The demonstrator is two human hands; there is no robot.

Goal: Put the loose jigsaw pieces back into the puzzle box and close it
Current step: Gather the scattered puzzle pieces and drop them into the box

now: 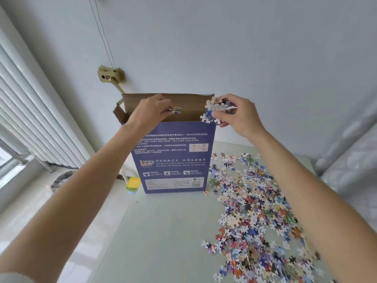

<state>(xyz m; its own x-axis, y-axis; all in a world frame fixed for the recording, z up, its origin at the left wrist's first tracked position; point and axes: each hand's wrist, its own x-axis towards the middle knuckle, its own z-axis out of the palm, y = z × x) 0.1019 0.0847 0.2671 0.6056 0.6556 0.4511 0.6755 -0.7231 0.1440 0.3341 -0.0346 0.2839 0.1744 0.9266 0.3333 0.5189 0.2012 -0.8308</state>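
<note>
Over the open puzzle box (173,156), both hands' grips hold jigsaw pieces (212,111).

Both my arms reach forward and up, bare to the elbows, wrists raised at about the same height. My left hand (152,110) is turned palm down, its fingers curled under and pinching a few pieces (175,110). My right hand (236,115) is just beside it to the right, well apart from touching, back of the hand toward me, fingers and thumb bent around a small bunch of pieces (212,112) that sticks out to the left of my fingertips.
</note>
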